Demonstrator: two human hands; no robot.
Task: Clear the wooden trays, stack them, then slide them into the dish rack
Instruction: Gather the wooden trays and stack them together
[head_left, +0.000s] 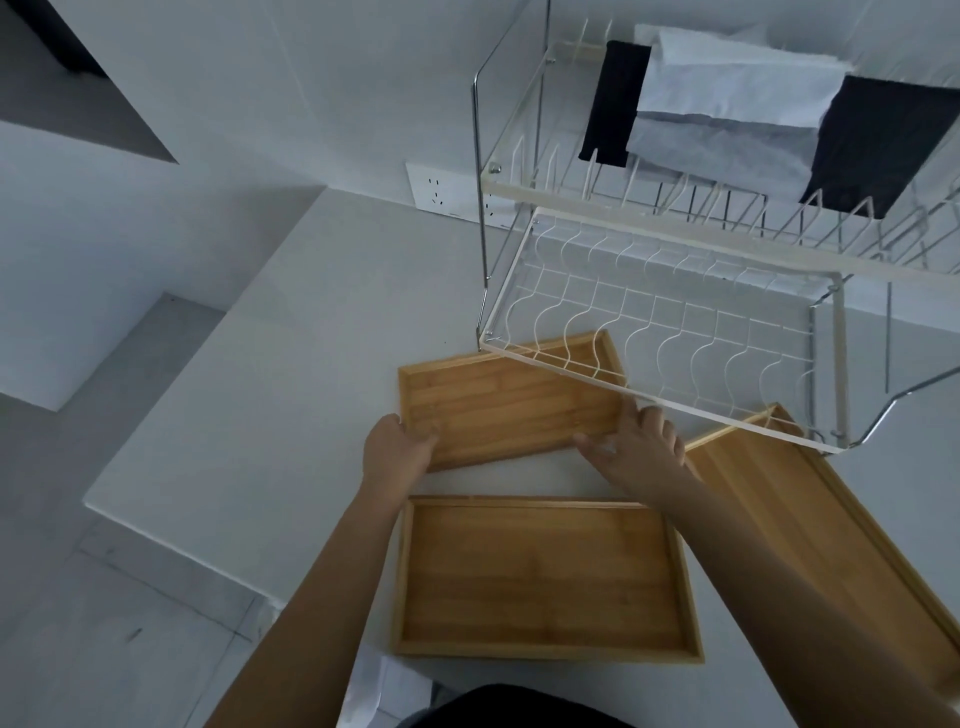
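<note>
far tray (498, 400) corner under the dish rack (649, 322), right tray (831, 519) cut by frame edge, folded cloths (727, 104) partly cropped

One head-worn wide-angle view looks steeply down from close above the white counter (291, 364), facing forward toward the wall and wire dish rack (675, 322).

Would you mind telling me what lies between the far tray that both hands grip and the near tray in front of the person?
In the head view, only a bare strip of white counter separates the far tray from the near tray.
</note>
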